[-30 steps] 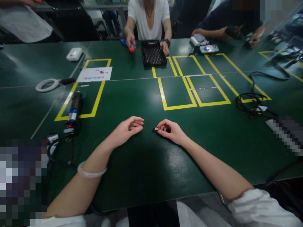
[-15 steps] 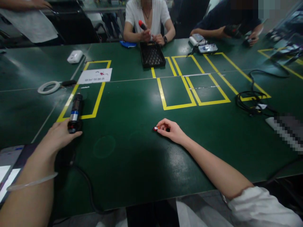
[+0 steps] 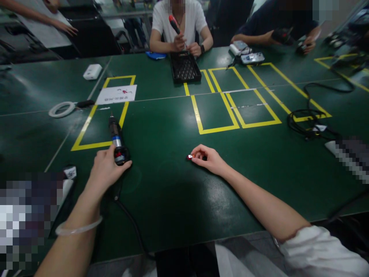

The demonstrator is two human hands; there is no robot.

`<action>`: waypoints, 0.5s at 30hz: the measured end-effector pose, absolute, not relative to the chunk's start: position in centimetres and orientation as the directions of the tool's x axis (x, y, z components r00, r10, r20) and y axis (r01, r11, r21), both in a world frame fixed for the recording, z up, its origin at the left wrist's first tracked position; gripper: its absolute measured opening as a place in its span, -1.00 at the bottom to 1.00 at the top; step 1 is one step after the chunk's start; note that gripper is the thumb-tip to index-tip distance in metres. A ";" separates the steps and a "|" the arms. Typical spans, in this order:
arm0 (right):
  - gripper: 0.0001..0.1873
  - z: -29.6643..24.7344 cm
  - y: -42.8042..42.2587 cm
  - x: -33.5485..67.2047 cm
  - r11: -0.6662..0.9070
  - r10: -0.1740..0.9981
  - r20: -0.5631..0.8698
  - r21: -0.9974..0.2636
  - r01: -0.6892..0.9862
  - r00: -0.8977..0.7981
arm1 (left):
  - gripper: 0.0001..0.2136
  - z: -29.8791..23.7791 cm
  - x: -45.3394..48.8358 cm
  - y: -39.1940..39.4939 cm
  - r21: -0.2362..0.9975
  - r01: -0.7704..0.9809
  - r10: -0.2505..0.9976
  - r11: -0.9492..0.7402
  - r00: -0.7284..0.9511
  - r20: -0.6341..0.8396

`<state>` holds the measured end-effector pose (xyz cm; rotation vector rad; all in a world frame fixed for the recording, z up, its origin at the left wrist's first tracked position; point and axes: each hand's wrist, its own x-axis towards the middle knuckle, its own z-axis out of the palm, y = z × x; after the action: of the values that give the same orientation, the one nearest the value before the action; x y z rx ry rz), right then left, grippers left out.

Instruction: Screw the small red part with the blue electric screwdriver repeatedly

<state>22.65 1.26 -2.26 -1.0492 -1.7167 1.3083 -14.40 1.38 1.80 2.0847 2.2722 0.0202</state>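
My left hand [image 3: 108,169] is closed around the rear of an electric screwdriver [image 3: 117,139], a dark tool with a blue and silver band. Its bit points away from me, and a black cable [image 3: 131,221] trails from its back towards the table's near edge. My right hand [image 3: 210,159] rests on the green table [image 3: 170,196] with fingers curled in a pinch. Between its fingertips is a small red part [image 3: 189,157] with a shiny pale spot; its exact kind is too small to make out.
Yellow tape frames [image 3: 219,130] mark the table. A white label sheet [image 3: 117,94], a coiled pale tube [image 3: 62,109], and a coiled black cable [image 3: 305,125] lie around. Across the table, a person in white holds a red-and-black screwdriver [image 3: 174,24] over a black tray [image 3: 186,81].
My left hand has carried the electric screwdriver to the right, partly out of the left tape frame. My right hand has stayed in place with the red part.
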 end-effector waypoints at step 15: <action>-0.90 -2.7 1.4 22.8 0.309 0.927 0.207 -0.894 0.324 -0.313 | -0.22 1.2 1.8 -0.1 0.165 0.944 0.958 -0.285 0.277 0.072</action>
<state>22.76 1.38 -2.72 -1.1204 -1.8080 0.9918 1.85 -0.11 1.22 2.4372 1.8218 0.2392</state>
